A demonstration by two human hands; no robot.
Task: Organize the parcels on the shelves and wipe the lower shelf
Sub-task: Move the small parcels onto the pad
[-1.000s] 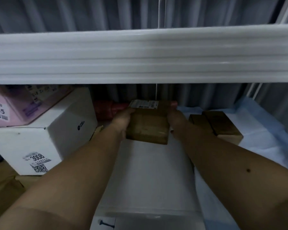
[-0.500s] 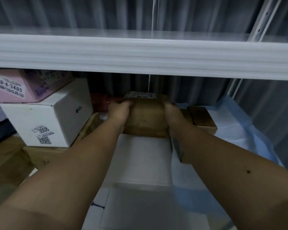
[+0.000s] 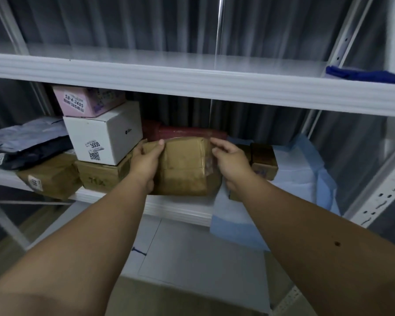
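Observation:
A brown taped cardboard parcel (image 3: 184, 166) is held at the front edge of the middle shelf (image 3: 180, 209). My left hand (image 3: 145, 160) grips its left side, thumb on top. My right hand (image 3: 230, 160) grips its right side. Behind it lies a dark red package (image 3: 192, 132). To the left a white box (image 3: 105, 137) labelled 3008 stands on a brown box (image 3: 100, 176), with a pink box (image 3: 87, 100) on top. Small brown boxes (image 3: 263, 161) sit to the right on a blue and white sheet (image 3: 306, 176).
The upper shelf (image 3: 192, 80) runs across above, with a blue cloth (image 3: 365, 75) at its right end. Grey and dark mailer bags (image 3: 25, 142) and another brown parcel (image 3: 48, 179) lie at the far left. A white surface (image 3: 192, 254) sits below. Perforated uprights (image 3: 383, 190) stand on the right.
The view has pulled back and up. Both hands have drawn the brown parcel forward from deep on the shelf to its front edge and turned it; its label no longer shows.

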